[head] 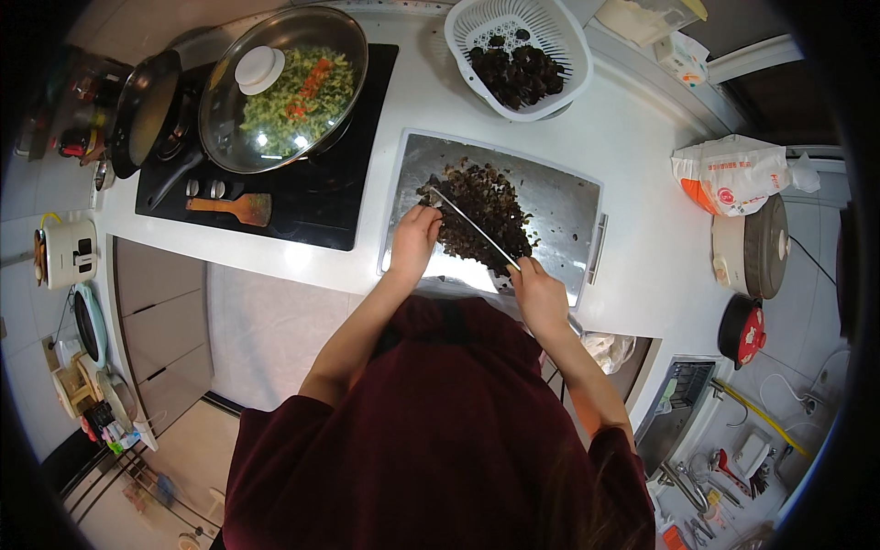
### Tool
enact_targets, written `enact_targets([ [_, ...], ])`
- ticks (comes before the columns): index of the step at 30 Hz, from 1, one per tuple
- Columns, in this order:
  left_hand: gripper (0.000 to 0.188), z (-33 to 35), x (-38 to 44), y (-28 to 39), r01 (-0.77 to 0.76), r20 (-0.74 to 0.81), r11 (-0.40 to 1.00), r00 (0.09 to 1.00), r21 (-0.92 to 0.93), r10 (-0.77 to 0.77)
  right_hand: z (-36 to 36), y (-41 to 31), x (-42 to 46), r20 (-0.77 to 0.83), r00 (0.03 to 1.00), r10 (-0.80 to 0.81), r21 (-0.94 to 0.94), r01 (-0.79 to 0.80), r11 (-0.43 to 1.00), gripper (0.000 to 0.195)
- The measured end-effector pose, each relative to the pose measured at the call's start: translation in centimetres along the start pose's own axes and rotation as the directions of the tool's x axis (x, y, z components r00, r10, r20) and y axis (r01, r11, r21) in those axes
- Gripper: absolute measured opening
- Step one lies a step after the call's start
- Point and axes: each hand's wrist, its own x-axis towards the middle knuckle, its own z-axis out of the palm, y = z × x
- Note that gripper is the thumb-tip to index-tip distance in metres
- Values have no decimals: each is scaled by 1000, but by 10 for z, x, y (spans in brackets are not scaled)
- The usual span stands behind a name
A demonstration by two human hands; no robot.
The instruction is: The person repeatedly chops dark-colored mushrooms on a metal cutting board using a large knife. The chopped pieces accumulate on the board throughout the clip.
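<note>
A metal cutting board [564, 206] with a pale rim lies on the white counter, bearing a heap of finely chopped dark wood ear fungus [481, 206]. My right hand [540, 289] grips the handle of a knife, whose blade [474, 225] is seen edge-on and crosses the heap towards the upper left. My left hand [416, 237] is at the board's left side, its fingertips at the dark pieces near the blade's far end. Whether it pinches any pieces cannot be told. Beyond the board stands a white plastic colander [577, 62] with larger dark fungus pieces [526, 75] in it.
On the black cooktop [309, 199] at left are a glass-lidded pan [309, 103] of chopped green and orange food, a frying pan [148, 113] and a wooden spatula [251, 209]. At right stand a plastic bag [732, 172], a lidded cooker [760, 247], a red-lidded pot [746, 331] and a sink [670, 426].
</note>
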Motion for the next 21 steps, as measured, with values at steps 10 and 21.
enact_targets([
  [10,10,5,-5,-12,21,-34,1000,999,9,-20,8,2,-7,-7,999,-50,-31,50,998,22],
  [21,11,-13,3,-16,-9,-176,994,984,-106,-10,7,9,-6,26,997,-70,-71,72,995,19],
])
